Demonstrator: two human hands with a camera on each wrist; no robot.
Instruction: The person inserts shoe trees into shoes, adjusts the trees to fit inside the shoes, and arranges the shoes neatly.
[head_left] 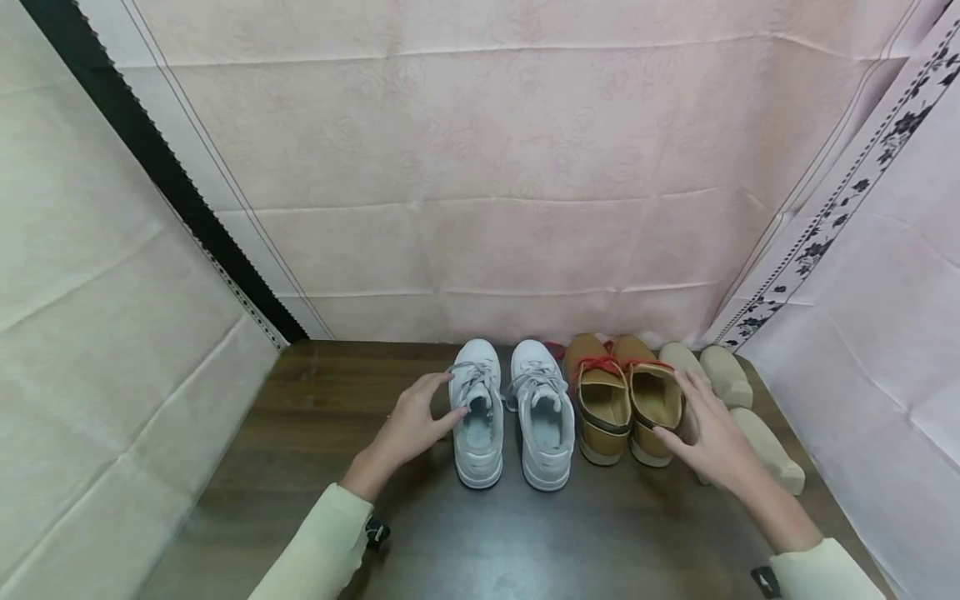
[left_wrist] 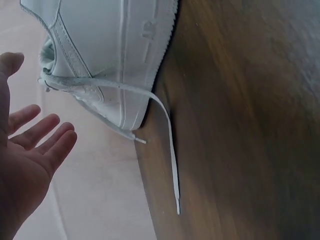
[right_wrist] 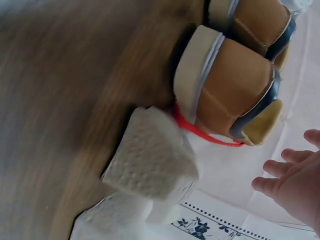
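Note:
A pair of white lace-up sneakers stands side by side on a wooden surface, the left sneaker (head_left: 477, 442) and the right sneaker (head_left: 546, 437). My left hand (head_left: 416, 421) is just left of the left sneaker, fingers spread and holding nothing; the left wrist view shows a gap to the sneaker (left_wrist: 105, 45). A loose shoelace (left_wrist: 167, 125) trails onto the wood. To the right stand two tan shoes with red laces, the left tan shoe (head_left: 600, 433) and the right tan shoe (head_left: 647, 437). Beside the latter, my right hand (head_left: 708, 437) has extended fingers, apart from the shoe (right_wrist: 230, 85).
Several beige moulded shoe inserts (head_left: 768, 450) lie right of the tan shoes, partly behind my right hand. A pale cloth (head_left: 487, 167) hangs behind the shoes, with more cloth on both sides. Dark wood (head_left: 465, 550) spreads in front of the shoes.

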